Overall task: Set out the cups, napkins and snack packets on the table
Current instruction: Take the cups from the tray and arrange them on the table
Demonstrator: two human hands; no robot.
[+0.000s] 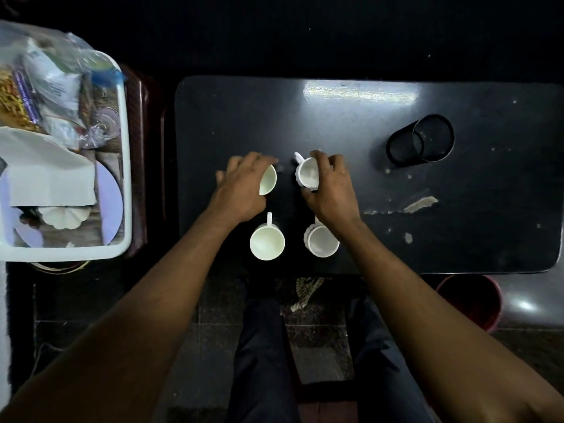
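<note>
Cups number 4 on the dark desk (335, 123): my left hand (241, 190) grips a far cup (269, 180), my right hand (331, 190) grips another cup (306, 175). 2 near cups (267, 242) stand free. Packets in the white bin (126, 166) carry no legible writing.

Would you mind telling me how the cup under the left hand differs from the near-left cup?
The cup under the left hand is tilted and gripped; the near-left cup stands upright and untouched. The first is half hidden by the left hand; the second shows its handle. Both are white and empty.
</note>
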